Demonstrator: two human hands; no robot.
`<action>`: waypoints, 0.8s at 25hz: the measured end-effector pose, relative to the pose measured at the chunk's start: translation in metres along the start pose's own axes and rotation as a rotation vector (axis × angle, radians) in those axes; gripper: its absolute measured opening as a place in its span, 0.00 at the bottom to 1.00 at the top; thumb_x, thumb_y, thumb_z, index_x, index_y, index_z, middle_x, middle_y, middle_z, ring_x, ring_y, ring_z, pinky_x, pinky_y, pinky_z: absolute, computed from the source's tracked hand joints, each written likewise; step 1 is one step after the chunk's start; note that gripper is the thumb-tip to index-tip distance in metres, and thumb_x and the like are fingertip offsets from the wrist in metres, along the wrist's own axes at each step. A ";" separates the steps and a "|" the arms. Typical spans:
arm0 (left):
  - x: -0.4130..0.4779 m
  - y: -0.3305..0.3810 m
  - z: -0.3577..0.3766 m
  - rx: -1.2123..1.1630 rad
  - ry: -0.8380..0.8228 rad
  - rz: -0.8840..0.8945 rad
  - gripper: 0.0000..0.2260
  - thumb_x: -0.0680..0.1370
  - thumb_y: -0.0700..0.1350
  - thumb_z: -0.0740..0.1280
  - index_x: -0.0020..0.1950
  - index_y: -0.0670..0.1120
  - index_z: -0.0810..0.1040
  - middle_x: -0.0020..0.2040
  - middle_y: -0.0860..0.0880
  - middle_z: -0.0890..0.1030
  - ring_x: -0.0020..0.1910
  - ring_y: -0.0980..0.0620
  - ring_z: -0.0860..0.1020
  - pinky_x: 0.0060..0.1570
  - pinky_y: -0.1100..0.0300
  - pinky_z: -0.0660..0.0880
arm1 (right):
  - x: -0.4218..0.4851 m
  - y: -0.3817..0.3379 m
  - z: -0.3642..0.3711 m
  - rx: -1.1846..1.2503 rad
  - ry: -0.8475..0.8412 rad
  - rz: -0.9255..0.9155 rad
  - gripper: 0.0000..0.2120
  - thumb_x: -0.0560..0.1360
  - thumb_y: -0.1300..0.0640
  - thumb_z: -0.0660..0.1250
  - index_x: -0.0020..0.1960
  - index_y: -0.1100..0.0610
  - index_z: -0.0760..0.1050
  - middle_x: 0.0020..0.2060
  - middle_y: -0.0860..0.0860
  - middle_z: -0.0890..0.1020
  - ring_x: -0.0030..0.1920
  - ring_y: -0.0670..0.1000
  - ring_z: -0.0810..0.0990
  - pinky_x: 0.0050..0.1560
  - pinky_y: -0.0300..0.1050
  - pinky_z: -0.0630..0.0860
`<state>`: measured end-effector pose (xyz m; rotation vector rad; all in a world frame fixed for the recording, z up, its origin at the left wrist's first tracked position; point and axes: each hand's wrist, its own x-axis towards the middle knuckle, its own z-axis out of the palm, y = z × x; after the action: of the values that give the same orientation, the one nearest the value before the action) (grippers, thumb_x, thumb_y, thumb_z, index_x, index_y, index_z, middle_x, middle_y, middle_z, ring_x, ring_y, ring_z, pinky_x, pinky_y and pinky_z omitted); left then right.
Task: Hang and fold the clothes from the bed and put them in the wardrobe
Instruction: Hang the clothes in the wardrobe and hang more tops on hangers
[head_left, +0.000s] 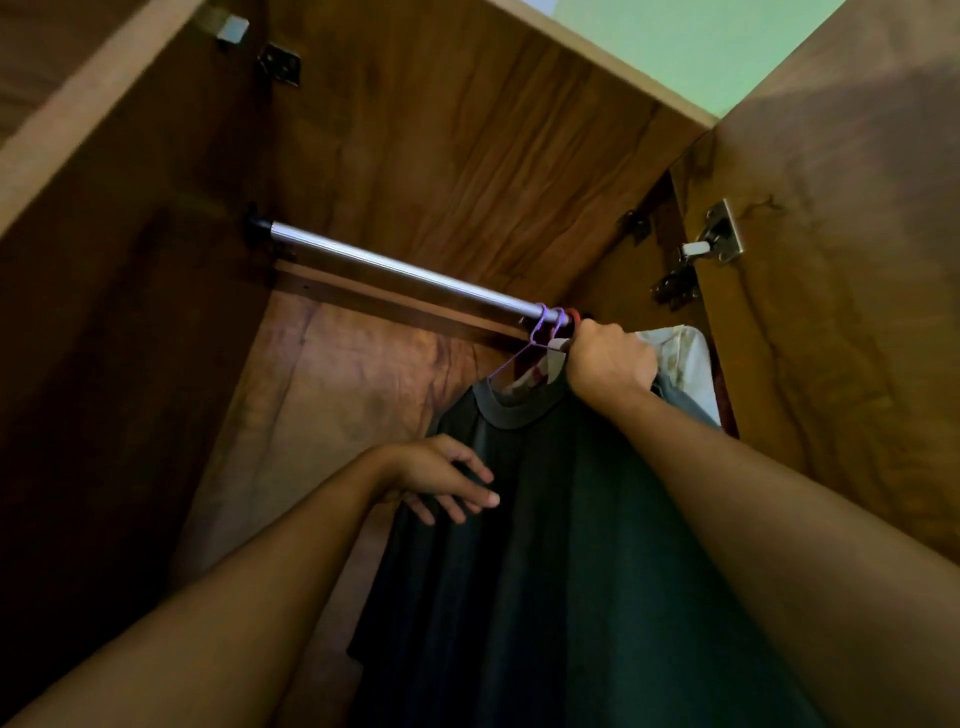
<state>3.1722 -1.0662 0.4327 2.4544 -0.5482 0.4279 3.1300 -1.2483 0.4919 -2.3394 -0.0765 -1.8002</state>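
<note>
White garment (678, 358) (half hidden by right hand (608, 364)) hangs beside dark shirt (545, 545).

Dark grey t-shirt (561, 545) on purple hanger (524, 353), hung from wardrobe rail (395, 270)

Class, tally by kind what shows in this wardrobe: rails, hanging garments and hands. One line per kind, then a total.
Rails: 1, the rail
Hanging garments: 2, the dark shirt and the white garment behind it
Hands: 2, the left hand and the right hand
Total: 5
</note>
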 end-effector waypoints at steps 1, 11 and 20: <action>-0.001 0.002 0.001 -0.002 -0.010 -0.001 0.19 0.75 0.49 0.69 0.64 0.49 0.71 0.52 0.47 0.80 0.43 0.55 0.80 0.42 0.60 0.74 | -0.002 0.001 -0.001 -0.013 0.000 -0.012 0.13 0.81 0.58 0.55 0.62 0.60 0.71 0.58 0.59 0.77 0.58 0.60 0.76 0.52 0.52 0.72; -0.065 0.021 0.018 -0.046 -0.059 0.061 0.18 0.74 0.50 0.70 0.62 0.50 0.72 0.51 0.48 0.82 0.42 0.56 0.81 0.45 0.57 0.75 | -0.070 0.000 -0.036 -0.157 -0.135 -0.205 0.17 0.74 0.55 0.67 0.61 0.60 0.75 0.65 0.60 0.67 0.66 0.61 0.65 0.69 0.56 0.59; -0.215 0.044 0.126 -0.090 -0.350 0.115 0.16 0.74 0.49 0.71 0.60 0.50 0.73 0.45 0.50 0.81 0.39 0.56 0.79 0.43 0.59 0.72 | -0.277 0.029 -0.129 -0.170 -0.747 -0.091 0.18 0.73 0.54 0.66 0.62 0.57 0.75 0.60 0.57 0.73 0.63 0.57 0.73 0.57 0.48 0.74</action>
<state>2.9877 -1.1131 0.2658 2.4293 -0.8361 0.0133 2.9386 -1.2796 0.2535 -3.0389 -0.1363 -0.8925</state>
